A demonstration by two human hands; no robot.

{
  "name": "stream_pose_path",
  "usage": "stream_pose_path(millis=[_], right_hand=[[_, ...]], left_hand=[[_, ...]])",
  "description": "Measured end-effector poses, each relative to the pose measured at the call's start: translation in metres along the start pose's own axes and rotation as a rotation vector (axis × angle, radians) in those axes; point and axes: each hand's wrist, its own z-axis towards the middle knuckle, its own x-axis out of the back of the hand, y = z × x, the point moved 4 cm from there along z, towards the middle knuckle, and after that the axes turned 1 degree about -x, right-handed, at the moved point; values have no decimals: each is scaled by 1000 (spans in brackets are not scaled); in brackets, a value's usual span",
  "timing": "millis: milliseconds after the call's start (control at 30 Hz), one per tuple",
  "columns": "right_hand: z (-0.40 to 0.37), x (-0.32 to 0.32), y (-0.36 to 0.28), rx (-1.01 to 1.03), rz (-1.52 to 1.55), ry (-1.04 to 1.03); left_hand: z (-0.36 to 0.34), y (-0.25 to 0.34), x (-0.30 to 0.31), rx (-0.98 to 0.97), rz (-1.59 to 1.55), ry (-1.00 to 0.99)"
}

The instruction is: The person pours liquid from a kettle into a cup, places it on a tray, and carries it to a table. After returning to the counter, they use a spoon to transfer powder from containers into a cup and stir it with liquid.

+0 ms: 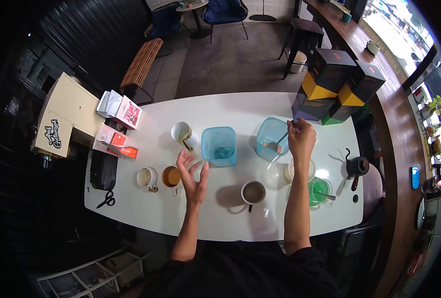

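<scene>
My right hand (302, 139) is closed around a spoon (283, 137), whose lower end reaches into the right light-blue plastic container (266, 130). Something brownish shows at the spoon's tip. My left hand (194, 181) holds nothing, its fingers apart, just left of another light-blue container (213, 136) with bluish matter at the bottom. By those fingertips stands a white mug (191, 139) with a gold handle. An amber-lined cup (170, 176) and a small white cup (147, 177) sit to the left. A mug of grey-brown liquid (253, 192) stands between my forearms.
Beside my right forearm are a partly hidden whitish tub (289, 172) and a green-filled glass cup (320, 189) with a spoon. A dark kettle (357, 166) stands at right. Stacked boxes (332, 69) rise at back right; scissors (106, 199) and cartons (129, 112) lie left.
</scene>
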Motion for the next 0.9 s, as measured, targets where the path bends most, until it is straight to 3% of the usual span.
stream_pose_path(millis=[133, 267, 333, 567, 900], right_hand=[[-5, 5, -5, 68, -13, -7], [-16, 16, -12, 163, 83, -156], [-24, 27, -19, 178, 159, -250], [-46, 64, -19, 277, 204, -132], [-68, 81, -17, 347, 225, -8]], left_hand=[[20, -14, -11, 165, -130, -143], [34, -20, -26, 130, -229, -323], [36, -22, -30, 20, -49, -439], [34, -6, -49, 105, -83, -522], [19, -12, -52, -16, 23, -516]])
